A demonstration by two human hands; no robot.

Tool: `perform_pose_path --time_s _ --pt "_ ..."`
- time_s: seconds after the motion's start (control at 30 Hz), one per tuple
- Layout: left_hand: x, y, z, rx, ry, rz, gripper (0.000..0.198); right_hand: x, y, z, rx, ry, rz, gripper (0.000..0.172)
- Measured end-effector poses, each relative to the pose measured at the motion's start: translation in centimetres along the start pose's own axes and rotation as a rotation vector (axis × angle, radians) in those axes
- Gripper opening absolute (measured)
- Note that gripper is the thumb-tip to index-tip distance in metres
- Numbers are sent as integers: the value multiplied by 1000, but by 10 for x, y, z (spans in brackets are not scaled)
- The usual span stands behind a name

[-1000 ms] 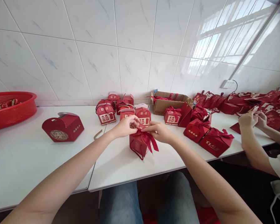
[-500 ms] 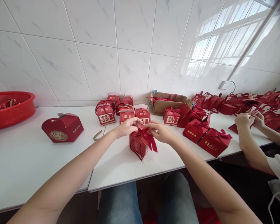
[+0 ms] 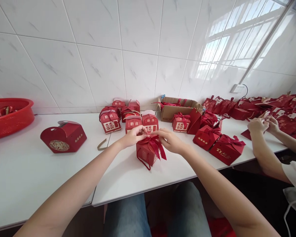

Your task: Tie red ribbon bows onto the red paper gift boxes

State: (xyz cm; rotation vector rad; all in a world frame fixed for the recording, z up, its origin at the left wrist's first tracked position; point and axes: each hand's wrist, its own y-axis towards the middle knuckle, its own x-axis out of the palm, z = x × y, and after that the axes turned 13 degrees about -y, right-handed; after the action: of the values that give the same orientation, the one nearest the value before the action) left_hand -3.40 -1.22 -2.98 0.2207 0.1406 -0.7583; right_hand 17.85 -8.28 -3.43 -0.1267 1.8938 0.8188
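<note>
A small red gift box (image 3: 145,152) stands on the white table in front of me, a cord handle hanging down its near side. A dark red ribbon (image 3: 159,152) is tied on its top, with tails falling over the right side. My left hand (image 3: 134,136) is closed at the box's top left, thumb and fingers pinching the ribbon. From the right, my right hand (image 3: 170,141) pinches the ribbon too, its fingertips close to the left ones. The fingers partly hide the knot.
Several red boxes (image 3: 110,121) stand behind, and ribboned boxes (image 3: 227,150) to the right. A lone box (image 3: 64,137) and red basket (image 3: 13,126) lie left. A cardboard box (image 3: 168,113) holds ribbons. At right, another person's hands (image 3: 259,125) work near red bags (image 3: 289,121).
The view has shifted slightly. Both my hands stay at the ribbon on top of the box, with only small finger movement.
</note>
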Motion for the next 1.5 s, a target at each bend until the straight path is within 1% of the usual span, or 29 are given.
perform_pose_path --time_s 0.07,0.13,0.2,0.3,0.37,0.4,0.47,0.57,0.67,0.77,0.87,0.97,1.07,1.17,1.27,1.4,1.5 --pt "3 -1 4 26 -3 17 26 3 3 0 135 99 72 36" --pt "5 -1 7 41 -5 36 27 4 7 -1 267 200 108 29" --pt "7 0 8 39 -17 51 27 2 10 -2 382 333 81 24" --pt "8 2 8 16 -78 53 29 -5 13 -5 535 610 10 20" --pt "7 2 7 -4 -128 45 31 -10 13 -5 588 750 -14 18" --pt "6 2 7 -15 -148 44 32 -11 13 -5 601 784 -20 18" --pt "3 1 6 -26 -187 43 32 -13 12 -5 620 796 -31 16" --pt "-3 0 3 -17 -272 12 32 -11 11 -4 638 738 -33 12" --pt "-5 -1 -1 -11 -345 -5 39 -8 11 -4 630 686 -18 12" --pt "-3 -3 -4 -9 -348 34 45 -6 12 -4 581 663 -9 13" --pt "0 -4 -6 26 -311 49 43 -4 13 -4 502 660 -19 18" --pt "2 -5 -8 49 -287 19 40 -2 15 -4 416 614 -34 22" --pt "2 -5 -12 63 -256 29 36 2 16 -4 391 511 -13 24" --pt "1 -6 -15 74 -220 86 33 4 16 -3 368 418 6 25" --pt "1 -6 -13 59 -215 111 30 4 13 -2 297 367 10 27" --pt "5 -8 -9 62 -194 118 21 4 11 0 231 207 60 22" --pt "9 -9 -8 56 -153 132 26 3 10 3 125 79 78 26"
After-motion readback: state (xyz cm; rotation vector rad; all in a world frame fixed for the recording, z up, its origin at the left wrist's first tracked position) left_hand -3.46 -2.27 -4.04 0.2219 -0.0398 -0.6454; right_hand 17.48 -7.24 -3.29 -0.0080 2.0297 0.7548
